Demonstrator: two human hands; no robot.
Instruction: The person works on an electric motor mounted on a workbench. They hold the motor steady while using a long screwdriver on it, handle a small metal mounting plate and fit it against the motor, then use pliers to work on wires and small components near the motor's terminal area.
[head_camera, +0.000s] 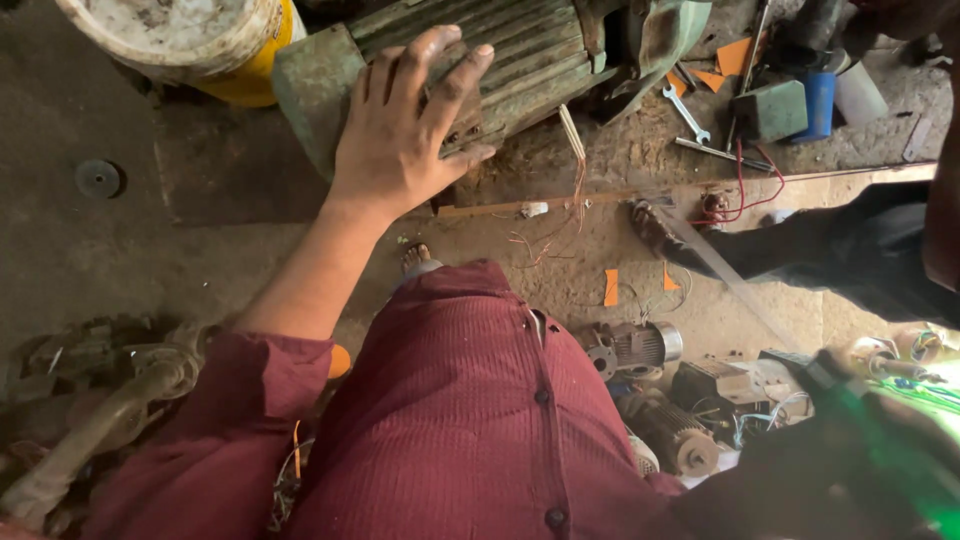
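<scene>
Dirt workshop floor (120, 250), littered with parts. Left hand (405, 125) lies flat, fingers spread, on the ribbed green motor (520, 55), which rests tilted beside a yellow bucket (250, 75); right hand not visible, state unknown. Risk: motor could roll toward the sandalled foot (416, 258) just below it, and loose wires (545, 240) near the motor could snag.

I saw my left hand (405, 125) stretched forward, palm down, fingers (425, 60) spread flat and gripping nothing. Its forearm ran bare from a rolled sleeve. My right hand stayed out of sight.
</scene>
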